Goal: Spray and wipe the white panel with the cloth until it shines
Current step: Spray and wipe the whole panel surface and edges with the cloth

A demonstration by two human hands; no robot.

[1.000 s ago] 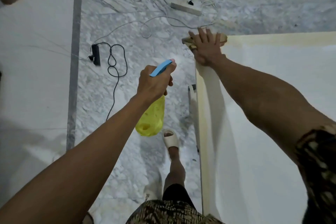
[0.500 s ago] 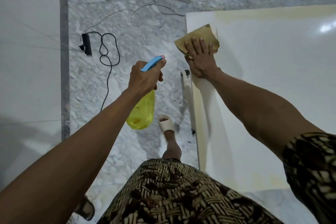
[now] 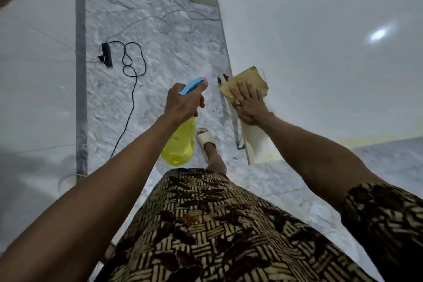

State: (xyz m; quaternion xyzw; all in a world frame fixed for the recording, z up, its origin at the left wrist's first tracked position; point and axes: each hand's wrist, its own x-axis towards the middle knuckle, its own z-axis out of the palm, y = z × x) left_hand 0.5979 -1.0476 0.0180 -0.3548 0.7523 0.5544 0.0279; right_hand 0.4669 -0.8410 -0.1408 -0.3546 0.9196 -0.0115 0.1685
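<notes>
veined marble floor [image 3: 174, 57], glossy white panel [image 3: 320, 57], crumpled tan cloth [image 3: 246, 79] under flat right hand [image 3: 249, 107]

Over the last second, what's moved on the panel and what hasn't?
The right hand has drawn the cloth from the far corner of the white panel back along its left edge toward the person, flat on it throughout. The left hand still grips the yellow spray bottle off the panel's edge, over the floor. Nothing was picked up or let go. The black cable lies where it was.
</notes>
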